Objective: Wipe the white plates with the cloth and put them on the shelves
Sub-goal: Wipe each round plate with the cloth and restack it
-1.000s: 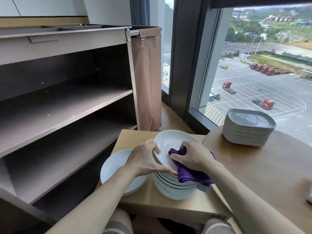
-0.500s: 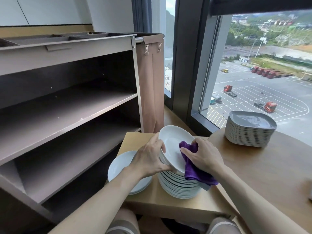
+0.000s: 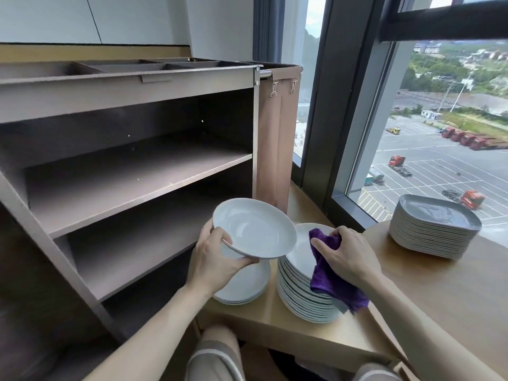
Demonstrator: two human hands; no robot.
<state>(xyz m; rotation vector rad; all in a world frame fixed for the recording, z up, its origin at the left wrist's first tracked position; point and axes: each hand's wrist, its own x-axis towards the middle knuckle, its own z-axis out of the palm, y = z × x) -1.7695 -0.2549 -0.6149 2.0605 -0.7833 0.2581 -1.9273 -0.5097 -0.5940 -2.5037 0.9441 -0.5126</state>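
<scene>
Head view: the left hand (image 3: pixel 217 259) grips a white plate (image 3: pixel 254 229) by its near-left rim, with the thumb on top of the rim and the fingers curled underneath. The plate is lifted and slightly tilted. It hangs just above a low stack of white plates (image 3: pixel 247 285) and close to the right front edge of the shelves (image 3: pixel 132 171). The two open shelf boards carry only a few specks.

The right hand (image 3: pixel 347 257) pinches a bunched purple cloth (image 3: pixel 330 283). Hand and cloth rest on the top plate of a tall stack of white plates (image 3: pixel 301 303), and the cloth drapes down the stack's near-right side. The lifted plate's right rim overlaps the left part of the tall stack without clearly touching it.

Both stacks sit side by side on a small tabletop (image 3: pixel 275 317) of pale wood, the low one to the left. To the right, a round tabletop (image 3: pixel 453 303) bears a pile of grey square plates (image 3: pixel 431 235) at its far edge, beside the window (image 3: pixel 439 138). A brown fabric bag (image 3: pixel 277 149) hangs by clips from the right end of the shelf unit, behind the lifted plate.
</scene>
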